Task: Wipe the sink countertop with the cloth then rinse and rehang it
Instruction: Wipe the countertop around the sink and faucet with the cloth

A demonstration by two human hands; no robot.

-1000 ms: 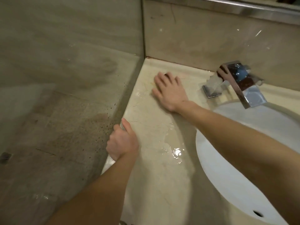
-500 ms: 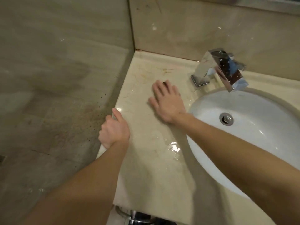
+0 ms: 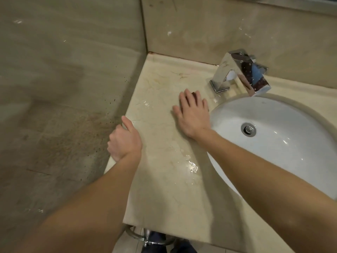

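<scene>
Shifted from back corner toward basin (image 3: pixel 273 152) rim over past second: right hand (image 3: pixel 193 115). At 6 o'clock, chrome pipe (image 3: pixel 145 236) below countertop (image 3: pixel 164 198). Toward 5 o'clock of centre, puddle (image 3: pixel 191 166). At 9 o'clock, left hand (image 3: pixel 125 141) gripping countertop side edge, thumb on top, fingers curled over. Just past centre, right hand spread flat, pressing dark cloth (image 3: pixel 194 93), mostly hidden under fingers. At 1 o'clock, chrome faucet (image 3: pixel 240 70).

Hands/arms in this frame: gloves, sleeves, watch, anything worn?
Nothing worn that shows. The left hand and right hand have no gloves, and no rings, watch or bands are visible. The left forearm and right forearm are uncovered to the frame edge; no sleeve in view.
</scene>
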